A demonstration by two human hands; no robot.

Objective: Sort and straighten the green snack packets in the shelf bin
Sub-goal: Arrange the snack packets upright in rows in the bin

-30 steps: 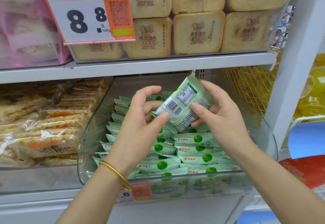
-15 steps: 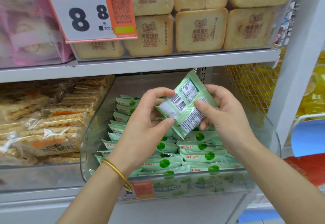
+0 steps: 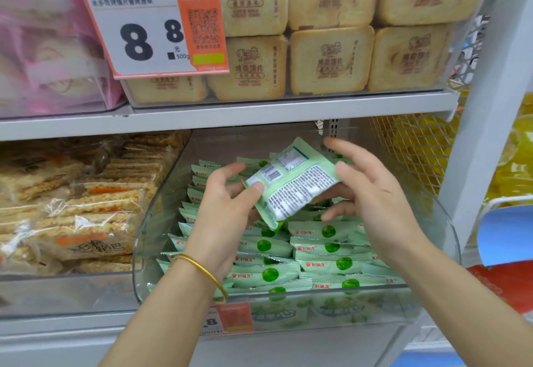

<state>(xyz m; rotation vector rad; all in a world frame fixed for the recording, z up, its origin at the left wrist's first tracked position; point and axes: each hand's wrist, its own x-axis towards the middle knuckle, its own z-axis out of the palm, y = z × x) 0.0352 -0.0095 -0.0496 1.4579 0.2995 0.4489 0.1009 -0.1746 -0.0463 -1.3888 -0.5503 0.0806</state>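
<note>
Both hands are raised over the clear shelf bin point(image 3: 445, 222), and a single green packet point(image 3: 291, 185) is held between them above the bin's middle. Its left corner is pinched under the thumb of the left hand point(image 3: 227, 214), on whose wrist a gold bangle point(image 3: 202, 273) is worn, with the other fingers curled behind. The opposite edge is pressed by the thumb of the right hand point(image 3: 372, 202), the lower fingers being tucked beneath and the forefinger left straight and free. So both hands are closed on the one packet, which is tilted and lifted clear of the bin's contents. Its printed back, with barcode and small text, is turned upward. It is probably held this way so that it can be turned over and squared to match the rest. Inside the bin, the rows of packets point(image 3: 317, 263) are laid overlapping from front to back, faces up, each showing a green dot and a red logo. The slot meant for the held packet cannot be told, since the bin's middle is covered by the hands. On the bin's front a small orange price tag point(image 3: 230, 316) is fixed. Left of the bin, wrapped rice crackers point(image 3: 86, 211) are stacked. Right of the bin, yellow mesh point(image 3: 415, 150) is seen. Above the bin, a shelf board point(image 3: 259, 113) carries tan toast slices point(image 3: 328, 61) and a large price label point(image 3: 153, 29).
</note>
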